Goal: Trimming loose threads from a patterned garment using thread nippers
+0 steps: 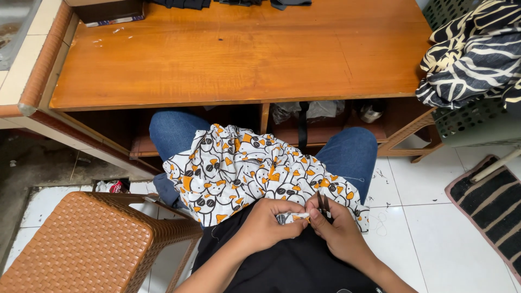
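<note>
Now the person is sitting low, and the printed fabric (239,168), white with black and orange figures, is lying over both knees in blue jeans (347,154), so the lap is carrying it while the hands are working. The left hand (268,222) is closing its fingers narrowly on a small fold at the near edge of the cloth and is keeping it tight. The right hand (339,230) is holding small dark snips (324,207), pinched with the tips pointing up just beside this fold; probably a thread is there, but it is too thin to see. Both hands are almost touching, close to the body. The wooden table (244,54) is standing in front of the knees. A brown woven stool (81,244) is standing at the person's left side, and a striped cloth (477,49) is hanging over a green basket (477,122) at the table's right edge.
</note>
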